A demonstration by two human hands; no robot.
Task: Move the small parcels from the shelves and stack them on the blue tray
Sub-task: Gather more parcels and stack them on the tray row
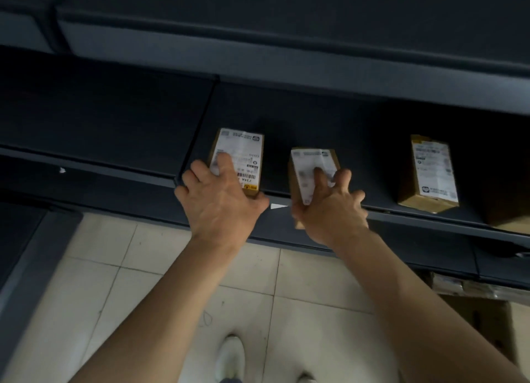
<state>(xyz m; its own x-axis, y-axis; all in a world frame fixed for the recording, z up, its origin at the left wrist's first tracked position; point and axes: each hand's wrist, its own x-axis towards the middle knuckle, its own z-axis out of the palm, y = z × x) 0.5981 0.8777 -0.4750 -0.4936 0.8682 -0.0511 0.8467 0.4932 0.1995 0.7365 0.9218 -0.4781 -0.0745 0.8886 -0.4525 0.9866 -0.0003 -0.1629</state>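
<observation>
Three small brown parcels with white labels are at the dark shelf. My left hand grips the left parcel at its near end, with the parcel lying on the shelf. In my right hand is the middle parcel, tilted and partly off the shelf's front edge, with fingers on its label. A third parcel stands alone on the shelf to the right, untouched. No blue tray is in view.
Another dark shelf hangs above. A lower shelf edge runs below the hands. Cardboard boxes sit on the tiled floor at the right. A white shoe is near the bottom.
</observation>
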